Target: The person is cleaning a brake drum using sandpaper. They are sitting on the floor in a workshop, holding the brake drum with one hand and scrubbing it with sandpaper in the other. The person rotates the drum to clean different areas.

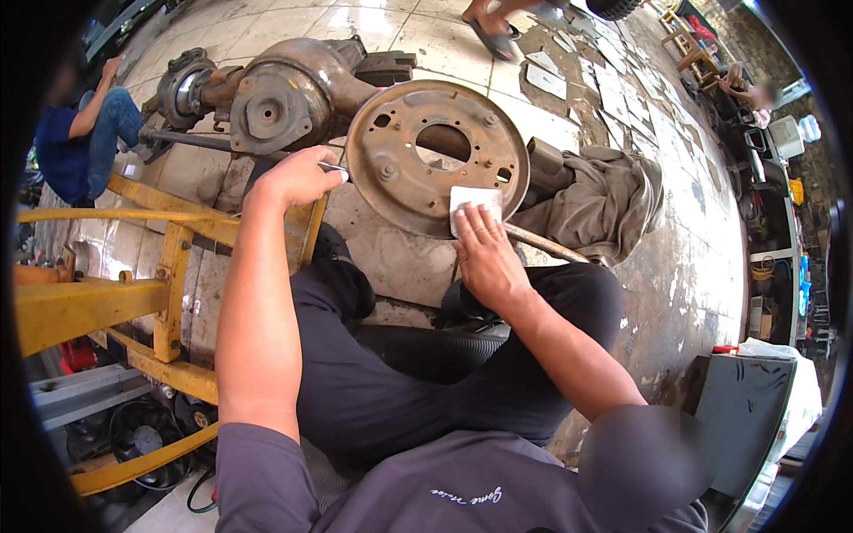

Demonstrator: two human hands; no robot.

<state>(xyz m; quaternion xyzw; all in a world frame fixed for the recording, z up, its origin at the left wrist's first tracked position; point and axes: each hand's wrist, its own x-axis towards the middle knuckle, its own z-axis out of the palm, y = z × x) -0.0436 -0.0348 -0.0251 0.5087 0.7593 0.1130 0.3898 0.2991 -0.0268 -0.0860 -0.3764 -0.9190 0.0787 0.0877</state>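
- A round rusty plate [393, 140] is placed beyond both hands, its broad face turned up; being round, no long axis is shown by it.
- By the right hand [489, 256] a white pad [477, 197] is pressed on the plate's lower right part; the fingers are straight and close together, laid flat over the pad and not closed around it.
- From these fingers, most of the plate lies forward and to the left; to the pad, the right hand is nearer.
- The left hand [298, 180] is found at the left rim, fingers partly hidden; whether the rim or the thin dark piece [330, 167] is held cannot be told.
- From below the rim a rod [546, 243] runs to the lower right, near a crumpled cloth [609, 197].
- A grey metal box [742, 422] is partly covered by white plastic [804, 391]; its inside is hidden.
- In an open shelf [769, 255], a coiled cable [762, 269] is seen.
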